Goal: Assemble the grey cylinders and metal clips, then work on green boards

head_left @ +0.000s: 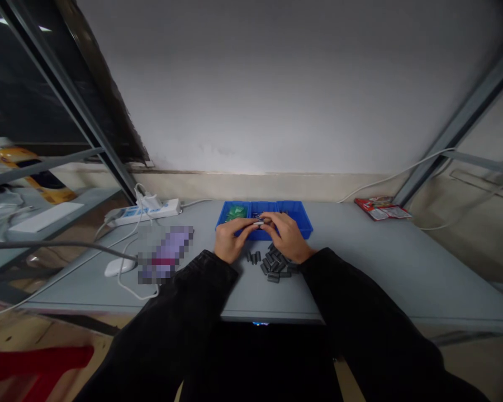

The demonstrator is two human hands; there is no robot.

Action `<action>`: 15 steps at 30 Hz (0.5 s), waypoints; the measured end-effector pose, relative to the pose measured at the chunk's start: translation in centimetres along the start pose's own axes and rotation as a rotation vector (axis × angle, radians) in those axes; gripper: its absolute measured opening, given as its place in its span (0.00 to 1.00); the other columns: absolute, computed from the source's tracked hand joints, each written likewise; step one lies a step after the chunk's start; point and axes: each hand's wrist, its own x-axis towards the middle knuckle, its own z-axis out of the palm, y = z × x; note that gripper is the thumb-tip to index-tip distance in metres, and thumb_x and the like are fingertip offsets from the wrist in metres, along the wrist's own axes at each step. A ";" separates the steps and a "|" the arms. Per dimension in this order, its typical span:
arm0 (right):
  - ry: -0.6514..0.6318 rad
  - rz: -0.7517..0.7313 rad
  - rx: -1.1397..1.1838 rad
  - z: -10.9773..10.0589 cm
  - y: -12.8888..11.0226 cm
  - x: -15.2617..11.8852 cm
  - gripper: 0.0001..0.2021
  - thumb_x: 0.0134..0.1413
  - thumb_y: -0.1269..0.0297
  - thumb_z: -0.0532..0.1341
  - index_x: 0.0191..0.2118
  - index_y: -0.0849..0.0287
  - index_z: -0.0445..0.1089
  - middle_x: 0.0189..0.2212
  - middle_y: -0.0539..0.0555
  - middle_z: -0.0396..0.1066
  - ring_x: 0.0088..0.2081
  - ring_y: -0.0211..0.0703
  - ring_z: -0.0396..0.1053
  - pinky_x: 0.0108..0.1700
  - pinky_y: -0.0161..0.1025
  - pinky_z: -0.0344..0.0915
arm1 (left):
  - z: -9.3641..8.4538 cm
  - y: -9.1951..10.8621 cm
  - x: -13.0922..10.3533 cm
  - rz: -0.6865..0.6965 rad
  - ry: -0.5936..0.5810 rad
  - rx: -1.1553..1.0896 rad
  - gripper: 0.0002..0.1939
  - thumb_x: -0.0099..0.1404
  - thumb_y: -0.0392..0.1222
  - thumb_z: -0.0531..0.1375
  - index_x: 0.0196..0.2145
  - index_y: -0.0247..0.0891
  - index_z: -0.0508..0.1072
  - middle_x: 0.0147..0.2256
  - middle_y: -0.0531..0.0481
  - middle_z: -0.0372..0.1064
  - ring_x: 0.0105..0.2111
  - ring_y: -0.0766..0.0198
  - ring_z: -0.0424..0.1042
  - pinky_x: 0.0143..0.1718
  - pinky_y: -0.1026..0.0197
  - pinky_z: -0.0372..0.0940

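My left hand (pixel 231 239) and my right hand (pixel 288 235) meet in front of the blue divided bin (pixel 263 235), fingertips pinched together. Between them is a small pale piece (pixel 259 223), gripped from both sides; its exact kind is too small to make out. Green pieces (pixel 237 212) lie in the bin's left compartment. The middle compartment holds small parts, partly hidden by my fingers. Below my right hand, a pile of dark grey short cylinders (pixel 273 262) rests on the table, with several more just to its left.
On the grey table (pixel 360 268), a power strip (pixel 151 210) with plugs and cables stands at the back left. Nearer are a white mouse-like object (pixel 120 267) and a blurred-out purple phone-like item (pixel 170 254). A red packet (pixel 381 209) lies at the back right, beside the metal frame.
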 end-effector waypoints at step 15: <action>-0.052 -0.044 -0.054 0.1 0.1 0.0 0.15 0.73 0.65 0.47 0.35 0.57 0.67 0.35 0.54 0.75 0.38 0.45 0.70 0.44 0.43 0.58 | 0.1 0.2 0.1 0.007 -0.012 -0.005 0.08 0.68 0.42 0.64 0.41 0.38 0.81 0.39 0.47 0.81 0.38 0.61 0.79 0.44 0.59 0.73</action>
